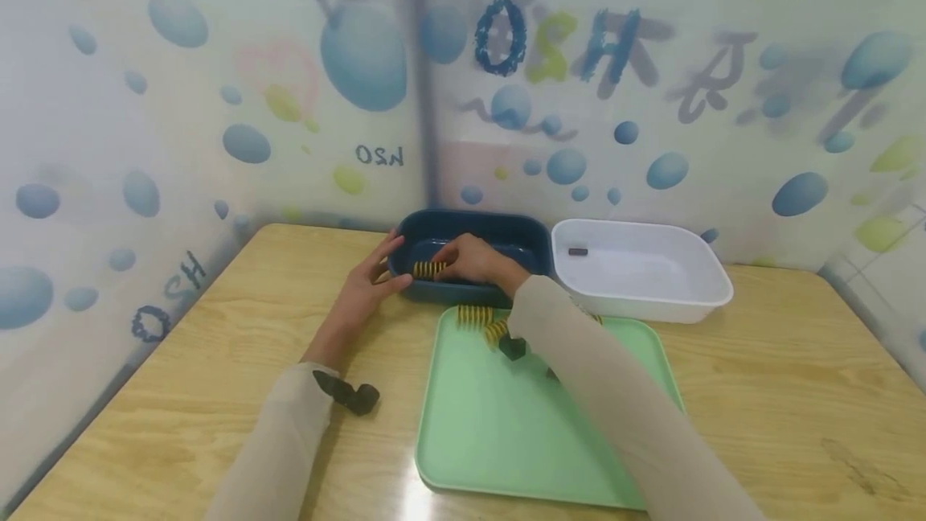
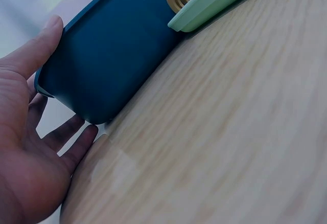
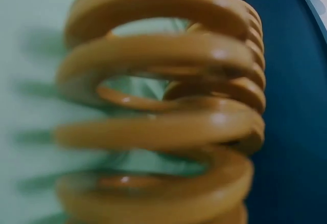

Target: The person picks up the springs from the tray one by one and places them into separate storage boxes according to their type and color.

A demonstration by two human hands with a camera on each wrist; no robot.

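Note:
My right hand (image 1: 473, 258) reaches into the dark blue container (image 1: 499, 296) and pinches a yellow coil spring (image 1: 429, 269) near its front left inner wall. At that container's left end, my left hand (image 1: 365, 288) spreads around the corner. In the left wrist view its thumb (image 2: 43, 45) lies against the upper rim, and its other fingers, fairly straight, touch the end wall. More yellow springs (image 1: 474, 316) lie along the far edge of the green tray (image 1: 492, 441), some partly behind my right sleeve. One spring (image 3: 153, 127) fills the right wrist view, which does not show the right hand.
A white container (image 1: 644, 276) stands right of the blue one, with a small dark piece (image 1: 577, 252) inside. The tray lies in front of both on a wooden table (image 1: 376, 457). A patterned wall covering (image 1: 506, 127) rises close behind.

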